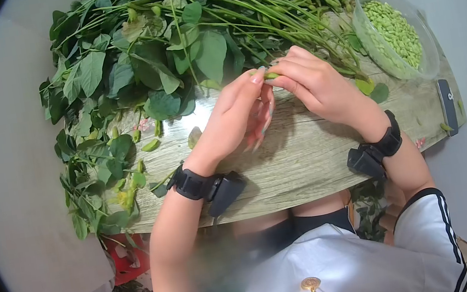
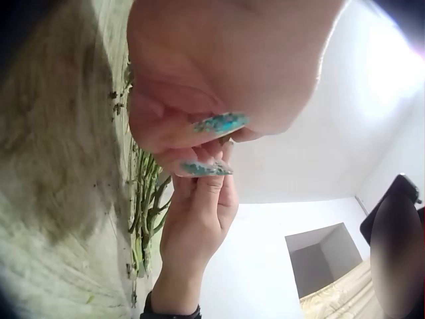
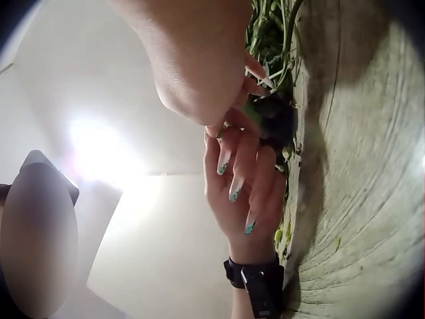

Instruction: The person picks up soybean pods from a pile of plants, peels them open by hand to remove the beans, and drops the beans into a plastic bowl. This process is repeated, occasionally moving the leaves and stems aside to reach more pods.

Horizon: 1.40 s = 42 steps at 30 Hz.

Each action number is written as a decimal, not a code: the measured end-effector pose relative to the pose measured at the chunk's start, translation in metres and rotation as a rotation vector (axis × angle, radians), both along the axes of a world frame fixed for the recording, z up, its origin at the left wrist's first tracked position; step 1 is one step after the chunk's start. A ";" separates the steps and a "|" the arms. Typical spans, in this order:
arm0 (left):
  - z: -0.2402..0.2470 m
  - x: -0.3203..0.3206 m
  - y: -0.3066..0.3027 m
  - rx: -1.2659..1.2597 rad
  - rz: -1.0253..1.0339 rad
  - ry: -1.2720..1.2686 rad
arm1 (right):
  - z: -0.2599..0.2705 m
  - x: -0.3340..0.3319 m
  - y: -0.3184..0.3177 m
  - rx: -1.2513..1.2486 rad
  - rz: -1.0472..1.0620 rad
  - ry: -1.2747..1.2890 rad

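Note:
Over the table, a small green soybean pod is pinched between both hands at their fingertips. My left hand holds the pod's left end with thumb and forefinger. Its other fingers curl loosely below, and long turquoise-speckled nails show in the left wrist view. From the other side, my right hand grips the pod with thumb and bent fingers. The pod is mostly hidden by the fingers in both wrist views. Just beyond the hands lies a heap of leafy soybean stalks with pods on them.
At the back right stands a clear plastic tub with shelled green beans. Loose leaves and pods lie along the left of the wood-grain table. A dark, narrow object lies at the right edge.

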State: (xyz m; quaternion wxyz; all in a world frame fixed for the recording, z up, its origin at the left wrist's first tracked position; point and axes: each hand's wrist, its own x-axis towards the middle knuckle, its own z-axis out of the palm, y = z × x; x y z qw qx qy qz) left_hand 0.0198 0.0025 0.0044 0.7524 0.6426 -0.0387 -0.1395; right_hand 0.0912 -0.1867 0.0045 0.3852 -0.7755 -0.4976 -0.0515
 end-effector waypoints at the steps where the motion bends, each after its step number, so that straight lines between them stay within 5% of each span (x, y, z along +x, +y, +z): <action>1: -0.002 0.000 0.000 -0.107 -0.019 0.036 | 0.000 0.001 0.000 -0.005 0.000 -0.024; 42: -0.012 0.000 0.001 -0.198 -0.091 0.114 | 0.001 -0.003 -0.005 -0.086 0.032 -0.153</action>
